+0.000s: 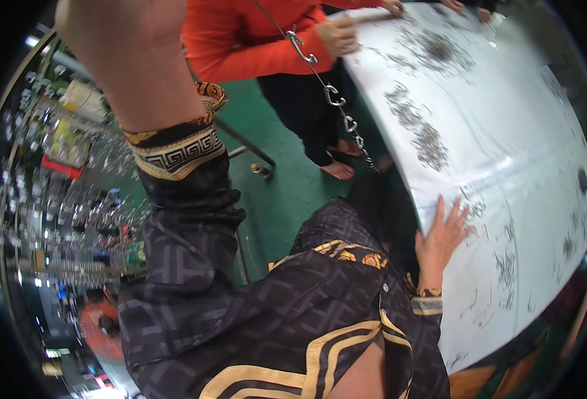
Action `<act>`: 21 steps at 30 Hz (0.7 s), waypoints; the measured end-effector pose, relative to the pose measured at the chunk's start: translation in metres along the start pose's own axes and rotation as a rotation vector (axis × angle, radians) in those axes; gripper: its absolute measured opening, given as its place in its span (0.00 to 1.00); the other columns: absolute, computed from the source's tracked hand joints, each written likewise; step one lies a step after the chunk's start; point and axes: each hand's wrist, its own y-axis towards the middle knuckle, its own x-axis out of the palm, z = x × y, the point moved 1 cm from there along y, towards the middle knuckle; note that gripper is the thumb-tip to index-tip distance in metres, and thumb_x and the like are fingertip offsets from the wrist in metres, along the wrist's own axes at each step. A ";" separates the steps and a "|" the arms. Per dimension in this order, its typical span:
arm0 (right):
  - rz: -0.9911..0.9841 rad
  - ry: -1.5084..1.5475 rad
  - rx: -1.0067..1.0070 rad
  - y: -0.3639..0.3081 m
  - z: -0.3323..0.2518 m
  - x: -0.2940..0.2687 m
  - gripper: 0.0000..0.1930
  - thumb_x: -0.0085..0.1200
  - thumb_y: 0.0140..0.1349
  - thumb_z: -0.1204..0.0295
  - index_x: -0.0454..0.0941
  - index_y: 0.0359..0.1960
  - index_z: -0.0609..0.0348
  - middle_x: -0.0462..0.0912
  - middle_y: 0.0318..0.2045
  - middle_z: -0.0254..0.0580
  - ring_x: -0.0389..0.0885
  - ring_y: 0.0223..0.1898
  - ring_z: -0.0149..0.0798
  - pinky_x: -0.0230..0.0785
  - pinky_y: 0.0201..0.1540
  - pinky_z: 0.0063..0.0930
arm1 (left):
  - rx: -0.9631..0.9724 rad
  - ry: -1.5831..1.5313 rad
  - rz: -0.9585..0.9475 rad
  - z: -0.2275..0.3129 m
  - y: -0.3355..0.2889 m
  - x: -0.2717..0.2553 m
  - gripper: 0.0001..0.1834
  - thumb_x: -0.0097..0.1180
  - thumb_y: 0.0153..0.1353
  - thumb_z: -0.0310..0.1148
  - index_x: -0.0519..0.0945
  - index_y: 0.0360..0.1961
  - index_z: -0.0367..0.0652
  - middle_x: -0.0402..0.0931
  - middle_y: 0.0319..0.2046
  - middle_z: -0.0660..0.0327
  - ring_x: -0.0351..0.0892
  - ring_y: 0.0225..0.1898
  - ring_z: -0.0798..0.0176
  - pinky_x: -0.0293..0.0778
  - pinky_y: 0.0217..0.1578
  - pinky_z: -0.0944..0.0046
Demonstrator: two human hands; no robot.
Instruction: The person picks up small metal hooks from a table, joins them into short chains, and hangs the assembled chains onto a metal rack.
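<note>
My left hand (122, 43) is raised close at the upper left, blurred, with its fingers cut off by the picture's edge. What it holds, if anything, does not show. Fingers spread, my right hand (440, 239) rests on the near edge of a white-topped table (486, 186), beside a few small dark metal hooks (473, 207). A thin line strung with metal hooks (333, 95) hangs slantwise from the top edge toward the table's side. Its upper end is out of view.
A co-worker in an orange-red sleeve (260, 60) stands across, a hand at the table corner; other hands (483, 13) show at the far edge. Piles of dark hooks (416, 126) lie on the tabletop. Racks of hanging metal parts (74, 199) and a red round fan-like object (104, 326) stand left.
</note>
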 end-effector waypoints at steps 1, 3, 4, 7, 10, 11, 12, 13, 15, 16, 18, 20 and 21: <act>-0.009 -0.011 -0.005 -0.001 -0.001 0.002 0.53 0.72 0.41 0.73 0.55 0.71 0.44 0.47 0.72 0.53 0.40 0.74 0.60 0.36 0.71 0.65 | 0.014 0.043 0.010 0.012 0.001 -0.009 0.08 0.49 0.69 0.27 0.74 0.44 0.32 0.79 0.37 0.50 0.79 0.37 0.59 0.77 0.38 0.63; -0.014 -0.037 -0.003 0.000 -0.003 0.001 0.53 0.72 0.41 0.73 0.54 0.71 0.44 0.46 0.73 0.53 0.39 0.74 0.59 0.36 0.71 0.64 | 0.019 0.117 0.013 0.032 0.005 -0.026 0.07 0.49 0.69 0.27 0.75 0.43 0.33 0.79 0.37 0.50 0.79 0.37 0.59 0.77 0.37 0.63; -0.025 -0.061 0.002 -0.002 -0.004 0.000 0.54 0.71 0.41 0.73 0.53 0.72 0.43 0.46 0.73 0.52 0.39 0.74 0.59 0.36 0.71 0.64 | 0.007 0.180 0.047 0.042 0.009 -0.039 0.07 0.50 0.69 0.26 0.74 0.43 0.33 0.79 0.36 0.50 0.79 0.36 0.59 0.78 0.37 0.63; -0.032 -0.095 -0.059 -0.004 -0.003 0.008 0.56 0.71 0.41 0.73 0.49 0.73 0.41 0.43 0.75 0.47 0.39 0.75 0.57 0.38 0.70 0.66 | -0.028 0.395 0.228 0.098 0.021 -0.067 0.05 0.51 0.68 0.25 0.74 0.43 0.36 0.80 0.34 0.52 0.80 0.34 0.60 0.78 0.36 0.65; -0.017 -0.187 0.048 -0.002 0.010 0.013 0.57 0.71 0.41 0.74 0.49 0.73 0.40 0.43 0.75 0.47 0.40 0.75 0.54 0.43 0.69 0.65 | -0.012 0.372 0.215 0.089 0.018 -0.087 0.04 0.52 0.67 0.24 0.73 0.42 0.38 0.79 0.33 0.56 0.80 0.34 0.64 0.77 0.36 0.67; -0.016 -0.157 0.068 -0.001 0.010 0.012 0.56 0.69 0.40 0.77 0.50 0.73 0.41 0.43 0.75 0.47 0.42 0.75 0.54 0.43 0.69 0.65 | -0.007 0.400 0.229 0.102 0.023 -0.089 0.04 0.52 0.68 0.24 0.72 0.43 0.39 0.79 0.33 0.56 0.80 0.34 0.65 0.77 0.36 0.68; 0.011 -0.131 0.035 0.000 0.010 0.013 0.56 0.69 0.39 0.78 0.50 0.73 0.41 0.44 0.75 0.46 0.42 0.75 0.55 0.43 0.69 0.65 | -0.023 0.451 0.248 0.119 0.024 -0.089 0.05 0.52 0.68 0.24 0.72 0.43 0.39 0.79 0.34 0.57 0.80 0.34 0.65 0.77 0.35 0.68; 0.032 -0.111 0.007 0.000 0.010 0.016 0.56 0.68 0.38 0.78 0.51 0.73 0.42 0.44 0.75 0.46 0.43 0.74 0.55 0.43 0.69 0.65 | -0.004 0.532 0.262 0.138 0.025 -0.093 0.05 0.52 0.68 0.24 0.72 0.44 0.39 0.79 0.34 0.57 0.80 0.34 0.65 0.77 0.35 0.68; 0.084 -0.083 -0.038 -0.002 0.014 0.023 0.57 0.67 0.36 0.80 0.52 0.73 0.43 0.45 0.75 0.45 0.44 0.74 0.56 0.43 0.69 0.64 | 0.016 0.648 0.300 0.174 0.022 -0.105 0.05 0.51 0.68 0.24 0.72 0.44 0.39 0.79 0.34 0.58 0.80 0.34 0.65 0.77 0.35 0.69; 0.109 -0.079 -0.051 -0.002 0.017 0.028 0.57 0.66 0.36 0.81 0.51 0.73 0.43 0.45 0.75 0.44 0.44 0.74 0.56 0.43 0.69 0.64 | 0.027 0.683 0.317 0.189 0.022 -0.112 0.06 0.51 0.68 0.24 0.72 0.44 0.39 0.79 0.34 0.58 0.80 0.34 0.65 0.77 0.35 0.69; 0.154 -0.064 -0.073 -0.001 0.021 0.032 0.57 0.65 0.36 0.83 0.50 0.73 0.41 0.45 0.75 0.43 0.43 0.74 0.55 0.43 0.69 0.64 | 0.055 0.804 0.359 0.217 0.024 -0.122 0.06 0.50 0.68 0.24 0.72 0.45 0.37 0.79 0.35 0.54 0.79 0.36 0.62 0.77 0.36 0.65; 0.128 -0.050 -0.035 -0.001 0.013 0.027 0.57 0.64 0.37 0.83 0.50 0.73 0.41 0.44 0.75 0.41 0.44 0.74 0.55 0.44 0.69 0.65 | 0.053 0.922 0.326 0.252 0.029 -0.136 0.08 0.48 0.69 0.23 0.71 0.46 0.31 0.78 0.38 0.45 0.78 0.38 0.53 0.77 0.39 0.56; 0.138 -0.044 -0.037 -0.002 0.014 0.029 0.57 0.63 0.37 0.84 0.50 0.73 0.41 0.44 0.75 0.40 0.44 0.75 0.55 0.44 0.69 0.65 | 0.049 0.902 0.354 0.266 0.034 -0.136 0.07 0.51 0.66 0.21 0.71 0.45 0.32 0.79 0.36 0.45 0.80 0.35 0.54 0.78 0.36 0.59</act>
